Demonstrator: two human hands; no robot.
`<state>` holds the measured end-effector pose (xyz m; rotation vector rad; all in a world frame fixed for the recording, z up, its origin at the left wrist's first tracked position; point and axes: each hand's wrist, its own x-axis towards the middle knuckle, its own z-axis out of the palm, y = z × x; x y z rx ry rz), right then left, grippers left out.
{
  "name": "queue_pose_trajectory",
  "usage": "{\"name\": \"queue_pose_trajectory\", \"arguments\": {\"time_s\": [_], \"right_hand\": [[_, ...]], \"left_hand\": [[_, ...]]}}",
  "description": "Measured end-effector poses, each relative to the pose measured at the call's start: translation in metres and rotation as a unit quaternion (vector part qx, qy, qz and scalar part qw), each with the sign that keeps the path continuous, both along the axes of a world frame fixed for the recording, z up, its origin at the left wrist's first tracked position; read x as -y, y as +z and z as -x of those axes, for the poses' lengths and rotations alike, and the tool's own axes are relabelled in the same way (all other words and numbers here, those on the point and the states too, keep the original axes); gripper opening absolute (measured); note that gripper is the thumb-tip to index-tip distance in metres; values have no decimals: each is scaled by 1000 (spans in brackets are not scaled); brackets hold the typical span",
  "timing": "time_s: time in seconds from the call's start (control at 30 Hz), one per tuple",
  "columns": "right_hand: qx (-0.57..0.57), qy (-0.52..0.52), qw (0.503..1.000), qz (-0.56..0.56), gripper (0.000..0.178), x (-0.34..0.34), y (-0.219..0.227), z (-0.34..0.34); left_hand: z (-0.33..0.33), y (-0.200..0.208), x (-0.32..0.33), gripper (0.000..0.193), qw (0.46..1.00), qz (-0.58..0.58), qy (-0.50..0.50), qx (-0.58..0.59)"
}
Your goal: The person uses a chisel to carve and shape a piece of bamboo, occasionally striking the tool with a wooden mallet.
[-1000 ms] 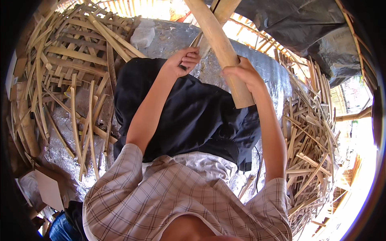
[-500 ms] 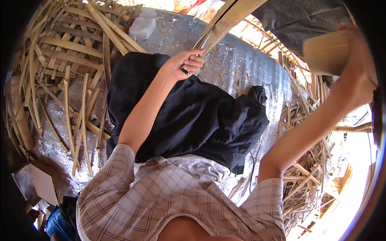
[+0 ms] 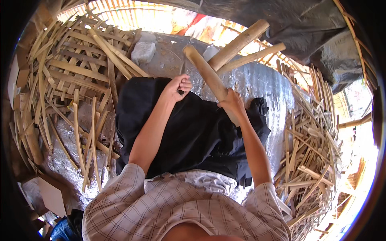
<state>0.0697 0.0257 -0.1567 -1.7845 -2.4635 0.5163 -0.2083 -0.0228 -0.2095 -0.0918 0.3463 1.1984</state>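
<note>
My left hand point(image 3: 179, 86) is closed around the dark handle of a knife, above the black cloth over my lap. The knife's narrow blade point(image 3: 183, 67) points away from me and touches nothing I can make out. In my right hand point(image 3: 233, 102) is a thick, pale wooden stick point(image 3: 206, 72), gripped near its close end and slanting away to the left. Beyond the stick lie two bamboo pieces: a thick one point(image 3: 241, 43) and a thinner one point(image 3: 255, 57). They spread apart toward the upper right, their near ends close to the stick.
A grey, worn surface point(image 3: 277, 90) lies under and beyond the black cloth point(image 3: 185, 128). Split bamboo strips point(image 3: 78, 136) and a woven lattice point(image 3: 76, 66) are on the left. Many more strips point(image 3: 309, 168) pile at right. A pale block point(image 3: 143, 52) rests at the back.
My right hand has come down from high on the right with the wooden stick. The knife has moved off the bamboo, which now shows as two separate pieces farther back.
</note>
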Motion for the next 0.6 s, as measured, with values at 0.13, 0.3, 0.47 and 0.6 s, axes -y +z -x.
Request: {"name": "queue_pose_trajectory", "arguments": {"time_s": [0.13, 0.3, 0.47, 0.6], "right_hand": [[-5, -15, 998, 60, 76, -8, -12, -18], [-14, -25, 997, 73, 74, -14, -18, -25], [2, -25, 999, 42, 73, -2, -17, -18], [19, -38, 999, -8, 63, 12, -20, -7]], "left_hand": [[6, -14, 7, 26, 998, 27, 43, 39], [0, -19, 8, 31, 996, 77, 43, 9], [-3, -17, 8, 29, 995, 85, 32, -42], [-9, -14, 4, 28, 988, 105, 13, -112]]}}
